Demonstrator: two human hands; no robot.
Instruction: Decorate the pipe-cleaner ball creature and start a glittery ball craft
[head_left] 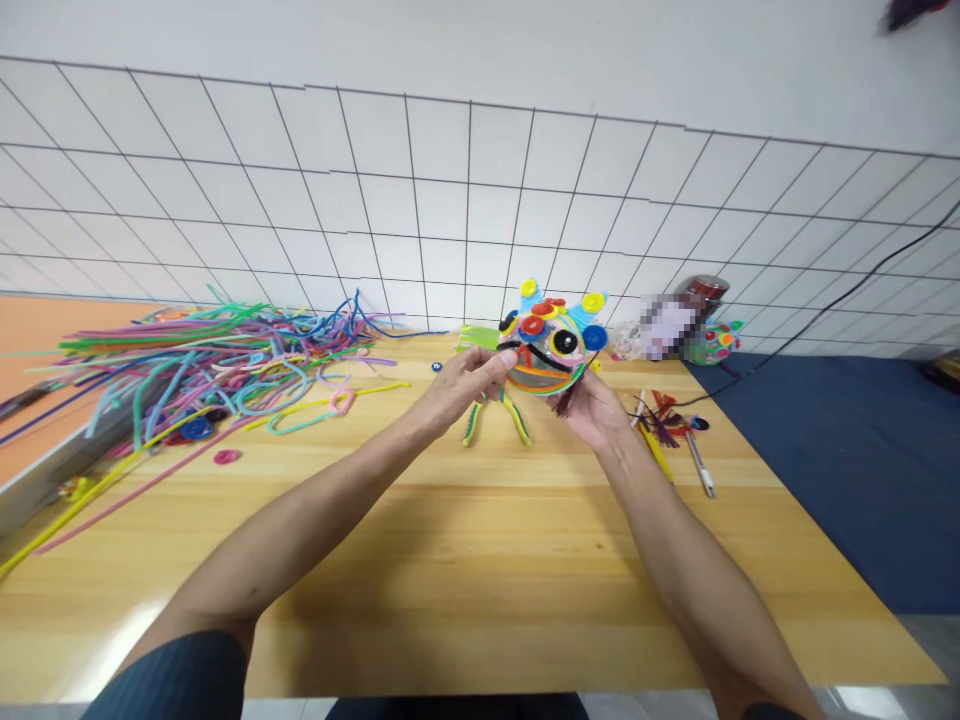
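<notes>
One disc-trimmed craft head (550,350) is held above the worktop (510,560), the left hand (469,384) pinching its side and the right hand (597,410), fingers partly hidden, gripping its lower edge, where squeezing too hard could loosen the discs (533,326).

An animal-face ornament (536,378) is held upright in the far middle, slightly right of centre, its decorated front facing near. Yellow discs (594,302) top its light-blue ears; red discs (533,326), a round black eye (564,342), orange-and-green lower edging and a dark tassel (564,402) adorn it.
</notes>
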